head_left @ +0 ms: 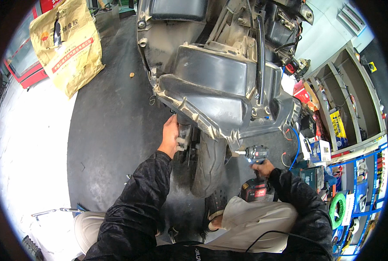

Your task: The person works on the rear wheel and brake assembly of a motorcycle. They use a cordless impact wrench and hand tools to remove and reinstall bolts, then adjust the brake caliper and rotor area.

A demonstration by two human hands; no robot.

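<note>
In front of me is the tail of a dusty scooter, with a black plastic under-panel point(211, 93) over its rear tyre point(206, 167). My left hand point(171, 135) is closed against a grey bracket-like part point(184, 138) left of the tyre, just beneath the panel's edge. Its thumb is hidden. On the right, my right hand point(263, 168) grips a cordless impact wrench point(258, 152) by its handle. The battery hangs low near my knee and a small light glows under the nose. The wrench's socket points left, toward the panel's lower tab beside the tyre.
A crumpled yellow sack point(67, 48) stands at the far left by a red-framed cabinet point(26, 71). Shelving point(355, 95) with boxes and tools lines the right side. A blue hose point(297, 145) and a green ring-shaped roll point(337, 211) are nearby. A pebble-like bit point(131, 75) lies on the dark floor mat.
</note>
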